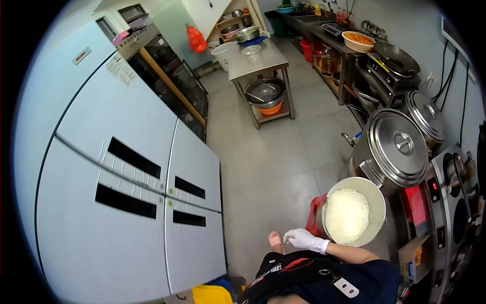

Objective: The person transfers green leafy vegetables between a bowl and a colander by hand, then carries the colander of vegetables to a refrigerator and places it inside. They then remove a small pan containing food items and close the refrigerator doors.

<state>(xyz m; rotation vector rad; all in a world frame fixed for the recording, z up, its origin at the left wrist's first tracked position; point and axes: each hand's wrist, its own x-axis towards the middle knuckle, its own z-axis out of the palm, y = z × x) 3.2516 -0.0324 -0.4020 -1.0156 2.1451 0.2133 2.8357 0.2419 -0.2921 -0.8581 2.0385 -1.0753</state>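
My right hand (306,239), in a white glove, is held in front of my body, left of a large pale bucket (377,215). Its fingers are loosely bent and somewhat apart, and I see nothing in them. White strands that look like noodles (347,215) fill much of the bucket. A red plastic bag or cloth (313,215) lies against the bucket's left side, close to my fingers. My left hand does not show; only a bit of bare skin appears at the bottom edge.
Tall refrigerator doors (101,213) line the left. Large lidded steel pots (397,147) and a cooktop (455,213) stand on the right. Ahead is a steel table (258,61) with bowls on its lower shelf. A wok (397,58) and a bowl of orange food (358,40) sit farther back.
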